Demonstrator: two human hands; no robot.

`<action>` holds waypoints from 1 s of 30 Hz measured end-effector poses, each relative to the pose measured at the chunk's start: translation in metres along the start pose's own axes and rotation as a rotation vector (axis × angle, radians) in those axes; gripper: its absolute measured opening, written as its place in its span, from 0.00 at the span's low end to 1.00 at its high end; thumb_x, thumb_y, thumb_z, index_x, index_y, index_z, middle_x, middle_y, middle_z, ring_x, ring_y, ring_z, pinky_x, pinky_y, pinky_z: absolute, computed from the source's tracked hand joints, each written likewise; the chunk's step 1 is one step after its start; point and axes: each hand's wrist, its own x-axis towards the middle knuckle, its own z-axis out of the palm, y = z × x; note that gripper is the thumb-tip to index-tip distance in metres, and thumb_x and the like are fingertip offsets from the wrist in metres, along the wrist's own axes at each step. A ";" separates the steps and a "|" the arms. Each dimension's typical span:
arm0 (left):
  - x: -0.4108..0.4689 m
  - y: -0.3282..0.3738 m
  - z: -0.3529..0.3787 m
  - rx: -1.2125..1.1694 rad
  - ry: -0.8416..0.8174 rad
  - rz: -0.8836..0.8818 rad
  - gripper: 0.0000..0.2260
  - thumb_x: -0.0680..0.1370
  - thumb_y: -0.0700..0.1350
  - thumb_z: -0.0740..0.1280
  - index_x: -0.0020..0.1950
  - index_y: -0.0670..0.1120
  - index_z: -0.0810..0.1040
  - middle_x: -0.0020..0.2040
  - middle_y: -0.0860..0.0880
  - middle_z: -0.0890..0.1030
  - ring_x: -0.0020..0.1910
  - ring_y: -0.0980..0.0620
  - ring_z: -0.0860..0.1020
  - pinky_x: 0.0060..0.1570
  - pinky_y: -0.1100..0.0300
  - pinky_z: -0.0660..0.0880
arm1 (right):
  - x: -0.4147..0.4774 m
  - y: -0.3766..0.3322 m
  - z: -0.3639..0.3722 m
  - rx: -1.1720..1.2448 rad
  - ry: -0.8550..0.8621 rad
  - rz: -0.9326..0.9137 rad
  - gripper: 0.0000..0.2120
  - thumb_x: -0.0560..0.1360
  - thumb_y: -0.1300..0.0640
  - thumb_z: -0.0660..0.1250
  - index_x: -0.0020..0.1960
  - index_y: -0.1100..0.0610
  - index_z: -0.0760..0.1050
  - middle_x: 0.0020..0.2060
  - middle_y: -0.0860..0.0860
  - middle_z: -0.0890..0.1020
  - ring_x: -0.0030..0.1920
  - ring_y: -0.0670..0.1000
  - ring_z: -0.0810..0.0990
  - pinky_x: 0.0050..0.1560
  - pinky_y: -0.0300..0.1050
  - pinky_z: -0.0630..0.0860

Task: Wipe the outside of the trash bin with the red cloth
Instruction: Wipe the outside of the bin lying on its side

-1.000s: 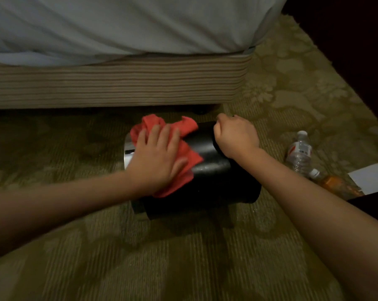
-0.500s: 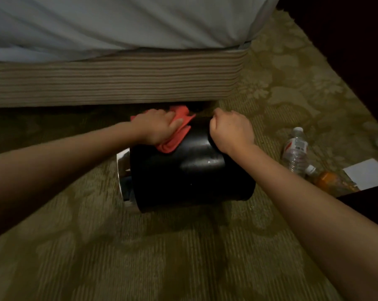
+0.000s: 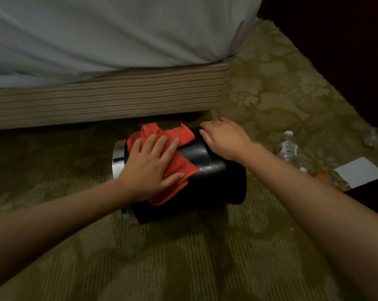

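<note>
A person kneeling at a bedside wipes a black trash bin point(image 3: 214, 183) that lies on its side on the patterned carpet floor point(image 3: 183, 257), close to the floor's far edge where the striped bed base point(image 3: 107, 96) meets it. The bin's long axis runs left to right, roughly parallel to the base. Its chrome rim point(image 3: 117, 157) and mouth point left, and its closed bottom points right.

The left hand point(image 3: 153, 166) lies flat, fingers spread and straight, pressing the red cloth point(image 3: 179, 135) against the top of the bin at the rim end. The cloth is bunched at its far side and drapes toward the person. The right hand point(image 3: 225, 137) rests on the bin's upper far side nearer the bottom end, fingers loosely extended over the curve and gripping nothing (it touches bare bin, just beside the cloth).

To the right, well apart from the bin, a clear water bottle point(image 3: 289, 148) lies on the floor, with a white sheet of paper point(image 3: 359, 170) beyond it. White bedding point(image 3: 96, 40) hangs above the base.
</note>
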 end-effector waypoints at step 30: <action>0.002 -0.010 0.003 0.372 0.193 0.778 0.26 0.75 0.56 0.56 0.73 0.52 0.63 0.74 0.49 0.63 0.72 0.43 0.61 0.66 0.38 0.60 | 0.027 0.025 0.013 0.348 0.115 0.066 0.14 0.79 0.57 0.57 0.55 0.61 0.79 0.53 0.60 0.81 0.56 0.59 0.77 0.54 0.47 0.69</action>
